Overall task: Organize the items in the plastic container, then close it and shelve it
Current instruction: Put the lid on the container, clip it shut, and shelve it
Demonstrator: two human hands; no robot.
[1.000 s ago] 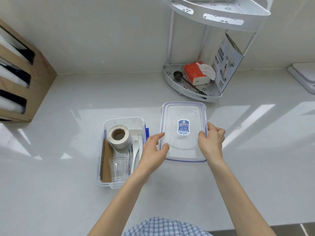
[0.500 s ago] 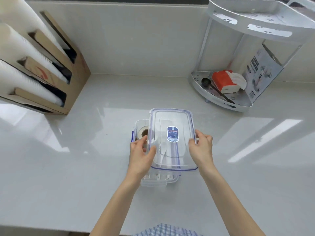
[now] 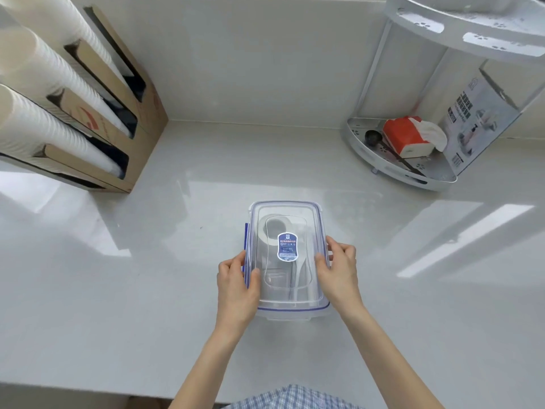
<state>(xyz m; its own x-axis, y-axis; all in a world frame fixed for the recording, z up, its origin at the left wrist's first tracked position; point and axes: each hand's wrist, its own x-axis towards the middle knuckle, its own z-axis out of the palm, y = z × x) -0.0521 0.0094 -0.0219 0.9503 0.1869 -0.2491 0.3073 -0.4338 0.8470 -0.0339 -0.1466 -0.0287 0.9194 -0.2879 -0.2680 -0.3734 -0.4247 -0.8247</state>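
Note:
A clear plastic container (image 3: 287, 315) sits on the white counter, straight in front of me. Its clear lid (image 3: 284, 211), blue-trimmed with a blue label in the middle, lies on top and lines up with the rim. Through the lid I see a roll of tape (image 3: 269, 231), a white spoon and clear cups. My left hand (image 3: 236, 284) grips the lid's left edge, thumb on top. My right hand (image 3: 339, 270) grips the right edge the same way. A blue side latch (image 3: 245, 240) sticks out on the left.
A white corner shelf rack (image 3: 395, 169) stands at the back right, holding a red tissue pack (image 3: 405, 137), a black scoop and a printed box. A cardboard dispenser (image 3: 141, 119) with stacks of white cups fills the back left. The counter's front edge runs near my body.
Both hands have carried the lid from the right of the container to the left and set it squarely over the container. My view has shifted with it.

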